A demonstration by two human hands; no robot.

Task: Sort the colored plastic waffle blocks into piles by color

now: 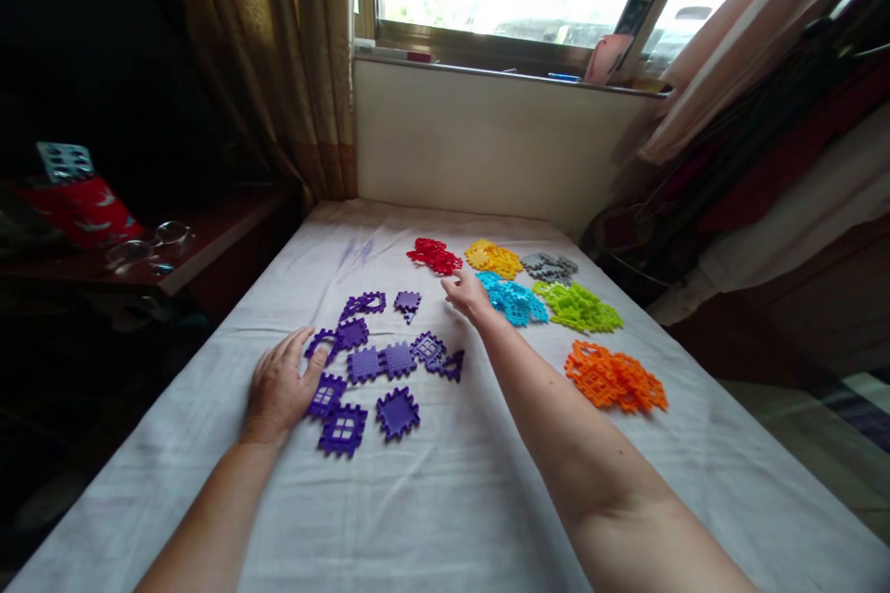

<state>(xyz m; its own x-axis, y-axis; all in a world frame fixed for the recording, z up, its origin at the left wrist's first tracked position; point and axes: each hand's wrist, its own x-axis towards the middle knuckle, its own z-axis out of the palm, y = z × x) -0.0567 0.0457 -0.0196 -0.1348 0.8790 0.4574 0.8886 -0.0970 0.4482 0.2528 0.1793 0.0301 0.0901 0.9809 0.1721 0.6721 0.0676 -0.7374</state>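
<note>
My left hand (282, 384) lies open at the left of the purple interlocking plastic tiles, its fingers stretched out. Its fingertips and thumb are at an arched purple tile (324, 345), and a window-pattern tile (326, 396) is just below the thumb. Several more purple tiles, such as a solid square (399, 413) and another window tile (343, 431), are spread flat between my arms. My right hand (467, 295) reaches forward, fingers apart and pointing left, with nothing visible in them. It is just below the red pile (432, 255) and beside the light blue pile (513, 299).
Yellow (493, 258), grey (549, 268), lime green (580, 307) and orange (616, 377) piles lie on the right of the cloth-covered table (445, 510). A dark side table at left holds glasses (149, 246) and a red container (87, 211). A wall and window stand behind.
</note>
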